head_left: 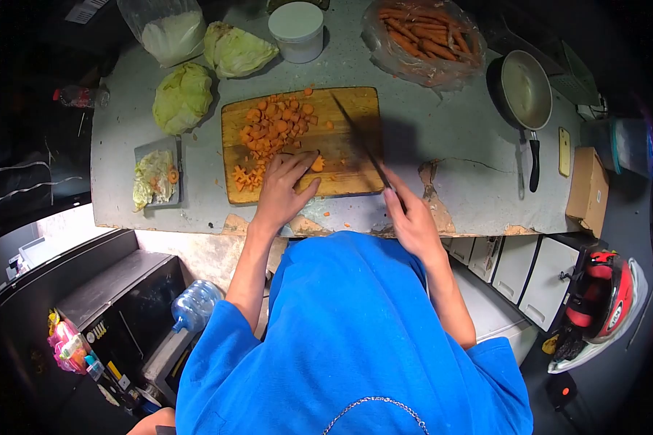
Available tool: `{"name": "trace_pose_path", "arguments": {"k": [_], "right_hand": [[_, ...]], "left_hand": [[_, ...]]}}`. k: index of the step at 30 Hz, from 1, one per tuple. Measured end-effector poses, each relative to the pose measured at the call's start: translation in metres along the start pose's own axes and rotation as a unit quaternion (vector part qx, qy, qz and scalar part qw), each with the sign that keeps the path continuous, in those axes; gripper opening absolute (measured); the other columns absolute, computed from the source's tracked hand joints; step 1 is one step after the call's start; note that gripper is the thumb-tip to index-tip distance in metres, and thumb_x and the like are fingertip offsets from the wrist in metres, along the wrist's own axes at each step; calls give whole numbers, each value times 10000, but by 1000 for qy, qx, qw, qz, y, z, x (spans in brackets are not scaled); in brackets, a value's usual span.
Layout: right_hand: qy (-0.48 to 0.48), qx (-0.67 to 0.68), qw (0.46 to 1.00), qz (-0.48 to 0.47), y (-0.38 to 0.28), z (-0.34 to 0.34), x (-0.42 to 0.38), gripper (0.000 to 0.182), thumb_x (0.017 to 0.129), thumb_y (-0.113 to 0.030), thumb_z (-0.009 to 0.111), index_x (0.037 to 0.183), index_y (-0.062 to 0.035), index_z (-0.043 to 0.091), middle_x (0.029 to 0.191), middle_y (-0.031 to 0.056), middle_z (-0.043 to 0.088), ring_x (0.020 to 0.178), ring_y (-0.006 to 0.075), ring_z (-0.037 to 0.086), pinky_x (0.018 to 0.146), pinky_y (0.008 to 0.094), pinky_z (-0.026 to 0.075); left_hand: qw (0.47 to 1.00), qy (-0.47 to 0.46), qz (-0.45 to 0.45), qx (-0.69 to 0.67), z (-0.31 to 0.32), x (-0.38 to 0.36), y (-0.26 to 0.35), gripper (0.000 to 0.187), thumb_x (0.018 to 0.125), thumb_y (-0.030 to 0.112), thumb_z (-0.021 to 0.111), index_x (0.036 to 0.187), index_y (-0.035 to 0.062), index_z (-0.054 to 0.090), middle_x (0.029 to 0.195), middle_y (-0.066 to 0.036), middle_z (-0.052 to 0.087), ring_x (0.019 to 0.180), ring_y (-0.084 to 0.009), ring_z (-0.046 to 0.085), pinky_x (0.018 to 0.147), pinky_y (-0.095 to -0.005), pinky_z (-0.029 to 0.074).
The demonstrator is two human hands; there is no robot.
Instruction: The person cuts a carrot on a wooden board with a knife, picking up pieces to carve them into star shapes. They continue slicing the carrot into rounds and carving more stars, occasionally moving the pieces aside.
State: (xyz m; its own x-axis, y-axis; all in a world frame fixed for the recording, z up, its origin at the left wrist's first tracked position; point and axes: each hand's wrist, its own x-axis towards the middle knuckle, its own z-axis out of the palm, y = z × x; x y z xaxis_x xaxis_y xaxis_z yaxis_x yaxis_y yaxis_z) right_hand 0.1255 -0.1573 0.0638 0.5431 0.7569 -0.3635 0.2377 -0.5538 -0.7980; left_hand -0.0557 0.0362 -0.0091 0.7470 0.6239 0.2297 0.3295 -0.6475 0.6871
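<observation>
My right hand (412, 217) is closed round the handle of a kitchen knife (357, 134). Its long dark blade slants up and to the left over the right part of a wooden cutting board (355, 177). On the board's lower middle, my left hand (286, 190) presses down, fingers bent around a small carrot piece (318, 164) that peeks out between fingertips and thumb. A heap of chopped carrot (277, 123) spreads beyond that hand, and more small bits (248, 176) lie to its left. The blade is apart from the left fingers.
Behind the board are cabbage pieces (239, 52), a cabbage (183, 98), a lidded white tub (296, 32) and a bag of carrots (428, 36). A tray of scraps (157, 174) lies left. A frying pan (524, 90) and phone (564, 152) lie right.
</observation>
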Motion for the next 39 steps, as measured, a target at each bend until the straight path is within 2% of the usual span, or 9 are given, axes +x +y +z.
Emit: {"name": "trace_pose_path", "arguments": {"k": [2,4,5,7,8,14,17,29,39], "right_hand": [[-18,13,1000,-7,-2,-6,-18,465,1054,-250,555,1498,-112,555,805,288,662,713,396,694,758,425,530],[-86,-56,993,63,-15,-16,-34,464,1061,-189,533,1524,-173,541,876,290,691,762,410,716,764,426,536],[-86,-58,993,62,-8,-14,-42,464,1061,-189,533,1524,-173,541,876,290,691,762,410,716,764,426,536],[-52,-59,996,-39,10,-8,-54,491,1048,-162,545,1536,-212,529,946,294,714,865,428,736,803,445,550],[-57,-50,996,-44,11,-8,-59,517,1034,-129,549,1541,-225,519,1030,287,729,984,435,727,860,458,560],[-66,-54,996,-30,19,-6,-72,532,1026,-115,547,1545,-227,512,1077,282,733,1009,444,722,888,464,568],[-99,-62,993,23,14,-9,-73,533,1024,-115,548,1545,-225,510,1072,279,735,1015,443,719,891,468,569],[-100,-66,992,31,15,-7,-71,523,1020,-118,545,1533,-218,526,1071,271,740,1018,438,719,908,466,568],[-98,-48,993,43,12,-9,-70,500,1032,-128,542,1527,-199,533,1095,278,731,1053,432,713,917,454,565]], "left_hand": [[1000,-9,12,7,4,-2,-3,351,853,181,824,1154,10,767,1118,-152,718,1071,-338,627,952,-434,500],[1000,11,-25,5,10,-1,0,362,851,196,827,1154,8,763,1093,-151,707,1048,-343,625,924,-439,497],[1000,13,-26,4,13,-1,1,362,851,196,827,1154,8,763,1093,-151,707,1048,-343,625,924,-439,497],[997,52,-49,32,20,-1,3,351,848,204,831,1139,18,769,1064,-144,702,1025,-340,620,922,-432,489],[997,54,-50,32,23,-1,2,351,848,204,831,1139,18,769,1064,-144,702,1025,-340,620,922,-432,489],[995,74,-59,37,25,-1,6,364,837,244,828,1151,69,774,1091,-109,686,1047,-313,596,950,-441,447],[995,88,-34,45,27,-3,2,356,822,206,839,1133,45,775,1087,-133,686,1032,-330,603,931,-431,470],[993,90,-64,36,28,-3,5,326,830,198,839,1113,48,778,1088,-140,682,1045,-340,613,929,-434,476],[993,93,-69,37,30,-1,5,322,813,226,871,1016,7,752,1079,-143,683,1049,-347,616,927,-443,475]]}}
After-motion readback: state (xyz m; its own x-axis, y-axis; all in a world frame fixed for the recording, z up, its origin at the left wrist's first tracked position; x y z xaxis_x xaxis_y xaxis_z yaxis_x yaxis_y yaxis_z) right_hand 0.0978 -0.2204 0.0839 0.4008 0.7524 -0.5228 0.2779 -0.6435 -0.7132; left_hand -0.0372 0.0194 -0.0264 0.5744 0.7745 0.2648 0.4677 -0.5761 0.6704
